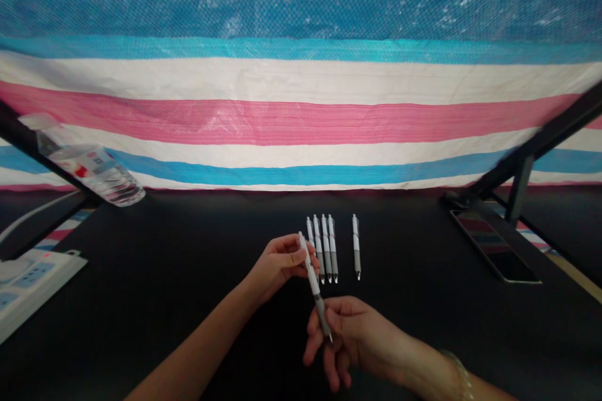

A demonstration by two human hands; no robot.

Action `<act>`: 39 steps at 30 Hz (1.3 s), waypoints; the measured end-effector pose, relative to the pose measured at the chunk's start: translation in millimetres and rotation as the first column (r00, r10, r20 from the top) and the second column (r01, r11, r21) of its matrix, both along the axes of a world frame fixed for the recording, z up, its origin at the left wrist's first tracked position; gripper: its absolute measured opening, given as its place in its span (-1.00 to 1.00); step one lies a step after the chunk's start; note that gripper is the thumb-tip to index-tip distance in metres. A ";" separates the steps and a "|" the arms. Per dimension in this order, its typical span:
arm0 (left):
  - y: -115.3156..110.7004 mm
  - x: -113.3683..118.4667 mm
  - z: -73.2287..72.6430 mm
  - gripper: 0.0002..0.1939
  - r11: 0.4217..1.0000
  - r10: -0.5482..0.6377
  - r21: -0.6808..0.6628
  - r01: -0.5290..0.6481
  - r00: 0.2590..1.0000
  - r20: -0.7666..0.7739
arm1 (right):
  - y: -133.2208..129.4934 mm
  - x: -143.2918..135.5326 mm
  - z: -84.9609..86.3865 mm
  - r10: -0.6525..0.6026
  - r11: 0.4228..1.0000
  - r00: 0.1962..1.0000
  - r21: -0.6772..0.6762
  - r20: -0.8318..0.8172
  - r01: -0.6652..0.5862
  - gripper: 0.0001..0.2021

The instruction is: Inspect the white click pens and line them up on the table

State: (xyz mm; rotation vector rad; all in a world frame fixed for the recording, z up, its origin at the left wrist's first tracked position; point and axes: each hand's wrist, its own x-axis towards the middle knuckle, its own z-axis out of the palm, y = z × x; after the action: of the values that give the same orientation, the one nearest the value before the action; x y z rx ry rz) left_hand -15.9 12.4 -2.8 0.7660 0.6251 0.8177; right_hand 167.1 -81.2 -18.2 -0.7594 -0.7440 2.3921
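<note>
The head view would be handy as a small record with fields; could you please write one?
Left hand: pinches upper part of pen
Right hand: at that pen's grey grip
Row of four pens: on black table
Lone pen: right of row
Left side: bottle, power strip
Right side: phone

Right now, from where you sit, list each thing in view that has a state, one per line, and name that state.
Held pen: slanted, gripped in both hands.
Left hand: fingers closed on its upper end.
Right hand: fingers closed near its tip.
Four pens: lying side by side.
Lone pen: lying apart.
Phone: flat, screen dark.
Power strip: red light lit.
</note>
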 end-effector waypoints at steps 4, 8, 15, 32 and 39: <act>2.4 -0.8 2.3 -0.73 0.996 0.093 0.000 -0.093 0.995 0.021 | 0.7 1.3 0.6 0.008 0.999 0.999 -0.038 -0.032 -0.009 -0.43; 2.4 -1.9 3.3 -0.75 0.991 0.134 0.020 -0.134 0.991 0.017 | -0.6 2.6 -6.1 0.000 1.000 0.999 -0.027 0.036 0.001 -0.54; 3.2 -4.3 1.1 -0.76 0.988 0.153 0.024 -0.153 0.988 0.007 | -1.6 0.8 -3.5 -0.028 0.999 0.999 -0.026 0.020 0.028 -0.54; 3.1 -4.1 5.4 -0.74 0.976 0.216 -0.004 -0.216 0.976 -0.012 | -1.0 -0.3 -1.7 -0.087 0.996 0.994 0.011 0.061 0.086 -0.54; 2.8 -4.2 5.4 -0.74 0.975 0.223 0.005 -0.223 0.975 -0.015 | -1.4 -0.4 -1.8 -0.080 0.997 0.994 0.025 0.071 0.078 -0.62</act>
State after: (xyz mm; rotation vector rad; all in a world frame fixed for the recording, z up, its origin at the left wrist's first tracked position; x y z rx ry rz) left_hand -20.1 15.3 2.5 0.7130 0.7326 1.0197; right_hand 166.7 -82.6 -19.9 -0.8544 -0.7540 2.2928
